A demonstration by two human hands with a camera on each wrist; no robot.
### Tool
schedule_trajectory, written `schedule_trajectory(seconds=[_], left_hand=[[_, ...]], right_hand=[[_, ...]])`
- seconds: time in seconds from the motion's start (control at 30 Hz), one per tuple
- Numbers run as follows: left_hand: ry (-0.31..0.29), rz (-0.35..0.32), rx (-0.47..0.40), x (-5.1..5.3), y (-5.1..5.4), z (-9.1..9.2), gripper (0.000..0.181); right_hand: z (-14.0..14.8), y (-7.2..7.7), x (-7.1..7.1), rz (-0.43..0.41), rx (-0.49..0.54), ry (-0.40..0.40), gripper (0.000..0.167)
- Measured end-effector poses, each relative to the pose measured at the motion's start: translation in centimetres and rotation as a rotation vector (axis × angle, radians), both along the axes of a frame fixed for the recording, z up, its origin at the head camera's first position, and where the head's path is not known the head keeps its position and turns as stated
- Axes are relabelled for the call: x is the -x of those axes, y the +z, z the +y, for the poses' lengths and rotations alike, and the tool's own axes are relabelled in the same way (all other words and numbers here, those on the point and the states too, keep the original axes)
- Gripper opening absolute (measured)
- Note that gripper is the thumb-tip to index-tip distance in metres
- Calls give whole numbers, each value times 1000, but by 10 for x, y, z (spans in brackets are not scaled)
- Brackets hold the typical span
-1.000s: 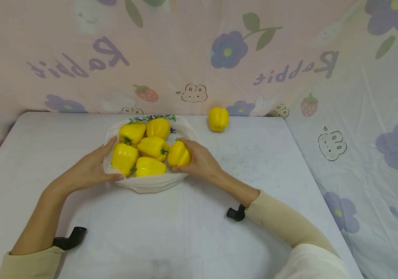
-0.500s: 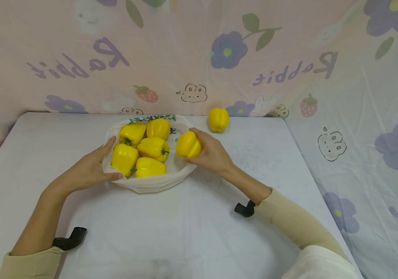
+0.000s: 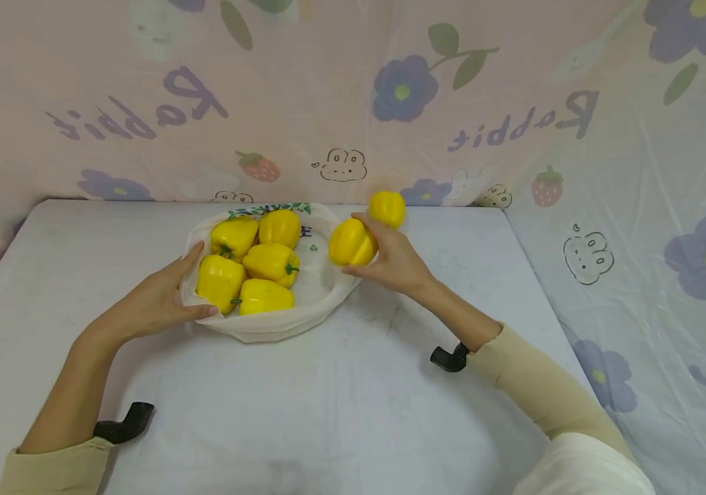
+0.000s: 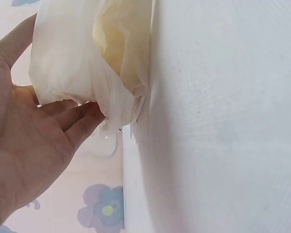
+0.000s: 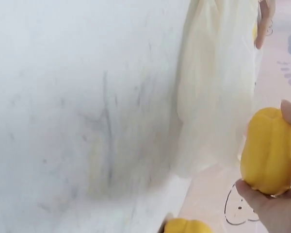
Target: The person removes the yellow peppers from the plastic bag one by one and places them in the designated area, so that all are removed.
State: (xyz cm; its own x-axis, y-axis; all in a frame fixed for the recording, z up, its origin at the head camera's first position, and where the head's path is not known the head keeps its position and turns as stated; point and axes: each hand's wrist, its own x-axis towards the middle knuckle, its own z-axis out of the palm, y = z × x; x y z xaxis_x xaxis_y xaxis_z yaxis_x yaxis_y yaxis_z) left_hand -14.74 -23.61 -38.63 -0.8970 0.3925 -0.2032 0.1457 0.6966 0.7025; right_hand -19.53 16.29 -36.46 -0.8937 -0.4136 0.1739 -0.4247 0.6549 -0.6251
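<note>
A white plastic bag (image 3: 278,328) sits with its mouth spread wide on the table, several yellow bell peppers (image 3: 266,298) inside. My left hand (image 3: 157,299) holds the bag's left rim, thumb over the near edge; in the left wrist view its fingers (image 4: 82,124) curl against the thin plastic. Over the bag's right rim, my right hand (image 3: 399,261) grips another yellow bell pepper (image 3: 351,243) between thumb and fingers. The right wrist view shows this held bell pepper (image 5: 269,153) raised beside the bag (image 5: 216,92).
One more yellow bell pepper (image 3: 388,208) stands at the table's back edge, just behind my right hand. A printed cloth (image 3: 303,103) hangs behind the table (image 3: 353,412) and along its right side. Black curved pieces (image 3: 124,423) show at both wrists.
My right hand has drawn the gripped bell pepper up and to the right, from inside the bag to its right rim. My left hand has stayed on the bag.
</note>
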Motion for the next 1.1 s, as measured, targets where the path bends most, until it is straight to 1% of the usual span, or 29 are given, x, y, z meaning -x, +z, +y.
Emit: schedule_trajectory(seconds=[0.13, 0.27, 0.4, 0.6, 0.77, 0.9, 1.1], left_hand=[[-1, -2, 10, 2, 0, 1, 119], [2, -7, 13, 4, 0, 2, 118], [5, -9, 15, 4, -1, 1, 118], [3, -15, -4, 3, 0, -1, 115], [-5, -7, -11, 4, 3, -1, 114], [-7, 0, -19, 6, 4, 0, 113], [4, -20, 5, 6, 2, -1, 121]], right_hand=[[11, 5, 7, -15, 16, 34, 90], [23, 10, 14, -37, 63, 59, 91], [31, 13, 22, -38, 89, 65, 90], [42, 14, 35, -50, 119, 69, 85], [53, 16, 47, -17, 112, 58, 83], [62, 17, 56, 6, 113, 34, 82], [73, 15, 65, -14, 86, -16, 84]])
